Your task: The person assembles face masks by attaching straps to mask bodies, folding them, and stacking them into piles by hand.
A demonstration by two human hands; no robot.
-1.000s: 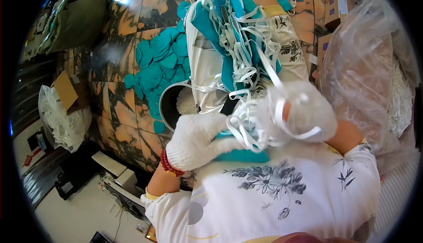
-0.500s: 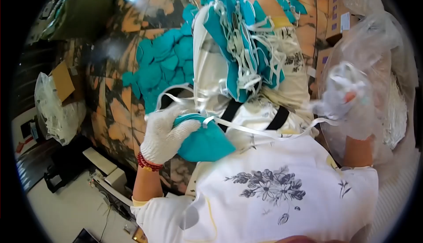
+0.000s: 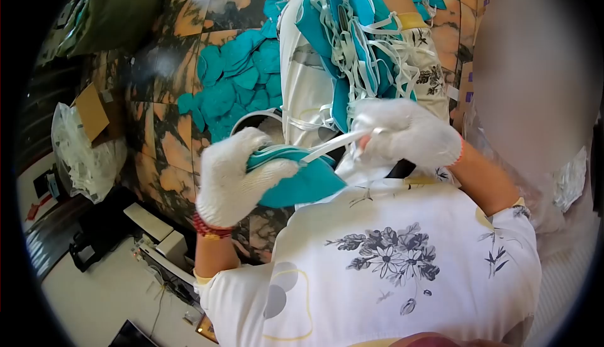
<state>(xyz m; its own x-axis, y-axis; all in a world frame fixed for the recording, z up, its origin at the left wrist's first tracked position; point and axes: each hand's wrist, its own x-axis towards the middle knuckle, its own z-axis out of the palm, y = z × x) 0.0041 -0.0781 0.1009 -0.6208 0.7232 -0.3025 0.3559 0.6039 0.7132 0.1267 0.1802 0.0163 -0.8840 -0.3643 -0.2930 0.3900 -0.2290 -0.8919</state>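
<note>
My left hand [image 3: 229, 177], in a white knitted glove, is closed around a few stacked teal fabric pieces [image 3: 305, 183] shaped like folded masks. A white strap [image 3: 336, 145] runs from these pieces to my right hand [image 3: 406, 134], also gloved, whose fingers pinch it above my lap. Just beyond, a bundle of teal pieces with many tangled white straps [image 3: 352, 45] lies across my legs. The fingertips of my right hand are partly blurred.
A heap of loose teal pieces [image 3: 242, 73] covers part of the marble-patterned floor [image 3: 157, 152]. To the left stand an opened cardboard box [image 3: 91, 113] with clear plastic and a dark green bag [image 3: 116, 16]. Clear plastic wrapping [image 3: 569, 183] lies at the right; a large blur hides much there.
My right hand has come in from the far right to near my left hand, so the strap now spans a shorter gap. My left hand has risen slightly with the teal pieces.
</note>
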